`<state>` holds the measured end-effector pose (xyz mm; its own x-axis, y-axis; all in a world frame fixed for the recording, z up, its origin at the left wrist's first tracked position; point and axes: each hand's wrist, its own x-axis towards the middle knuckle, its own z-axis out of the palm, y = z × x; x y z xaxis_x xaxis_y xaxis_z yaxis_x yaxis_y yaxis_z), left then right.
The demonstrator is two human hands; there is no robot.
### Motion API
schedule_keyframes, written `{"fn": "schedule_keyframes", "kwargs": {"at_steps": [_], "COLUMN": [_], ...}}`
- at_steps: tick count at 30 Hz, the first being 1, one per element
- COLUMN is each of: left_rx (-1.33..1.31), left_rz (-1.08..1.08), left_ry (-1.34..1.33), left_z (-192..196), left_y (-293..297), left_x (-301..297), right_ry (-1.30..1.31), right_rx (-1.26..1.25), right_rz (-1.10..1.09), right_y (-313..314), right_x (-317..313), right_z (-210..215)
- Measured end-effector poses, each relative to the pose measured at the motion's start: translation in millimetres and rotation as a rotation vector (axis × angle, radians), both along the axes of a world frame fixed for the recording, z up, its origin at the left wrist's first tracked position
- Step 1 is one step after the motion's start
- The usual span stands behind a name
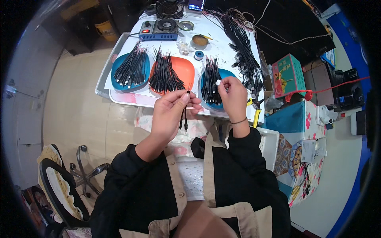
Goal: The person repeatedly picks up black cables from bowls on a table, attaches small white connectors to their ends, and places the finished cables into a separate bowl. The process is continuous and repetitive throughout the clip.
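Observation:
My left hand [168,113] pinches short black cables [185,121] between thumb and fingers, in front of the orange tray [187,68]. Thin reddish bare wire ends stick up above the thumb, and the plug ends hang below the fingers. Over the right-hand blue tray [228,73], my right hand [235,97] is closed on a small white piece [218,82], whose kind I cannot make out. Bundles of similar black cables lie in these two trays and in another blue tray [116,81] at the left, wire ends pointing away from me.
Behind the trays stand a soldering-type control box [158,35], a round tin [199,40] and a solder spool [199,55]. More black cables [242,47] run along the table's right side. Yellow-handled cutters [256,113] sit at the right edge. An office chair [63,186] stands left.

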<state>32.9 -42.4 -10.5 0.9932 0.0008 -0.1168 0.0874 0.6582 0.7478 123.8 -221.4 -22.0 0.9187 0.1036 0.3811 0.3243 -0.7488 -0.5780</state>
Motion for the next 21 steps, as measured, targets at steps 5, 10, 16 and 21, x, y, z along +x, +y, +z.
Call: {"fn": "schedule_keyframes", "kwargs": {"at_steps": [5,10,16,21], "left_rx": [-0.06,-0.038,0.025,0.224], "left_rz": [0.082,0.064,0.067,0.105], "left_ry": [0.0,-0.124,-0.162,-0.241], "left_z": [14.2,18.0,16.5,15.2], "left_y": [-8.2,-13.2,-15.0,-16.5], "left_x": [2.4,-8.5,-21.6,-30.2], "right_ry": [-0.056,-0.075,-0.061,0.239], "right_rx": [0.237,0.275,0.201,0.554], "right_rz": [0.242,0.39,0.446,0.484], "right_y": [17.2,30.7,21.5,1.9], "right_x": [-60.4,-92.0,-94.1,-81.1], "right_z": [30.7,31.1,33.9,44.8]}}
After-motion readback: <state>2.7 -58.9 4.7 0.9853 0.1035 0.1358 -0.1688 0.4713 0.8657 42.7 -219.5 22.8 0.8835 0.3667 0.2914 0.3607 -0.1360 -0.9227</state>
